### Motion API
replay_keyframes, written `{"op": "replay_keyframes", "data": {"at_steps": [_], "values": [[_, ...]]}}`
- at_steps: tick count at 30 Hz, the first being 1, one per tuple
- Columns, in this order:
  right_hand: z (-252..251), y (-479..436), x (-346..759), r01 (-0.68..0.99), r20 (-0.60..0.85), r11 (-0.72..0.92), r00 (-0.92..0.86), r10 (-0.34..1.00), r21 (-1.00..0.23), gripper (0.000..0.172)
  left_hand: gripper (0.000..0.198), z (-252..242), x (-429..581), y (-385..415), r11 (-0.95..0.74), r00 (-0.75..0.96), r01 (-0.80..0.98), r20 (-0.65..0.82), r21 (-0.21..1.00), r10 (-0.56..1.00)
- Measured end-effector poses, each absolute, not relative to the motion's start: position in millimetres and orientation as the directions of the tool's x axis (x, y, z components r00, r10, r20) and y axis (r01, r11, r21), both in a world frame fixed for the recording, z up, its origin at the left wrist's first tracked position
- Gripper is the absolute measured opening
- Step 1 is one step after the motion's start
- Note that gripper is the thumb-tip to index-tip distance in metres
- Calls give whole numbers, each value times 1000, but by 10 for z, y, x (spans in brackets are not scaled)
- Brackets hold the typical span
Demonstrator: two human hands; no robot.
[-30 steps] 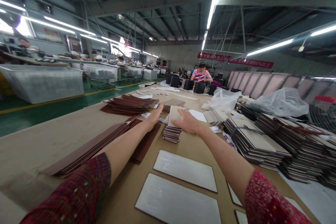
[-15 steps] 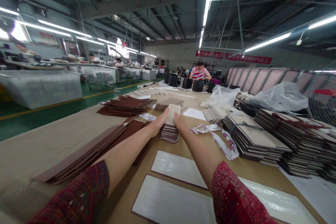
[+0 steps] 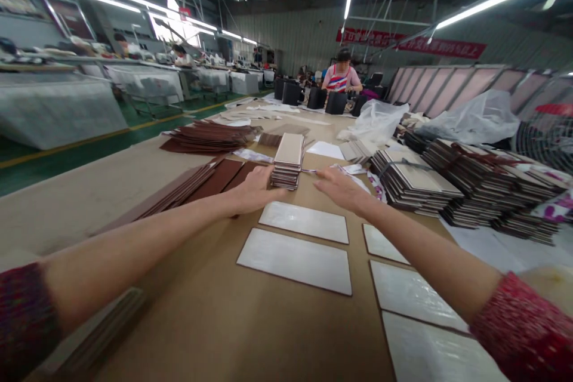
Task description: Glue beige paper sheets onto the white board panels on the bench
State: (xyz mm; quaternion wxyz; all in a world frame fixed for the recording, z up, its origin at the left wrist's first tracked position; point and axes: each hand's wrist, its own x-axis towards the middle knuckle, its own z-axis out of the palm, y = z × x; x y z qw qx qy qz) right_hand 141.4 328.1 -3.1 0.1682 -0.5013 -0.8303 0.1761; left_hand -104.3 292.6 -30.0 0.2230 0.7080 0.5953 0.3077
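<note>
A neat stack of narrow cream-topped boards [image 3: 289, 152] stands on the brown-covered table, in the middle of the head view. My left hand [image 3: 257, 191] is at the stack's near left corner, fingers apart and holding nothing; whether it touches the stack I cannot tell. To the right of the stack, separated from it, my right hand [image 3: 338, 188] hovers open above the table near a patterned cloth strip [image 3: 376, 185]. Nearer to me lie two pale, glossy dark-edged panels, one [image 3: 304, 222] behind the other [image 3: 298, 259].
Brown sheets [image 3: 174, 194] lie on the left, with a brown pile [image 3: 206, 136] behind. More glossy panels [image 3: 416, 286] lie at right. Tied board stacks [image 3: 416, 182], dark-edged stacks [image 3: 483, 185] and clear plastic [image 3: 380, 119] stand farther right. A person [image 3: 342, 77] works beyond the table.
Both hands have let go of the cream-topped stack and moved apart, the right one farther. The view has tilted down, showing more of the near table and panels.
</note>
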Motion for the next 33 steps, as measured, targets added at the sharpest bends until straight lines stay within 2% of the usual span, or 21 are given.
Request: {"op": "replay_keyframes", "data": {"at_steps": [3,5,7,12,15,18,23,30,33], "values": [[-60,2666,1831,757,78,572,-580,811,-315,50,87,-386,-1134,2312,-198,195,767,71,610,978],[-107,2290,2046,746,39,615,-628,778,-256,52,89,-438,-1189,2000,-236,281,819,-6,524,960],[-166,1993,2183,752,3,608,-628,778,-253,51,85,-470,-1230,1806,-280,341,835,-47,474,939],[-336,1658,2253,798,-92,538,-579,810,-272,53,79,-486,-1221,1670,-288,350,825,-38,487,936],[-400,1611,2213,823,-94,512,-546,832,-247,56,78,-467,-1172,1646,-309,369,815,-27,489,929],[-407,1546,2182,830,-88,502,-534,841,-245,58,77,-433,-1165,1587,-252,332,842,-89,477,939],[-382,1240,2174,807,-126,531,-573,810,-258,65,88,-414,-1310,1278,-142,267,878,-222,458,938],[-440,601,2181,719,-46,634,-671,740,-286,63,85,-257,-1502,475,-108,286,874,-323,473,902],[-469,508,2335,698,101,663,-665,740,-269,57,88,-2,-1727,343,-82,229,897,-298,434,927]]}}
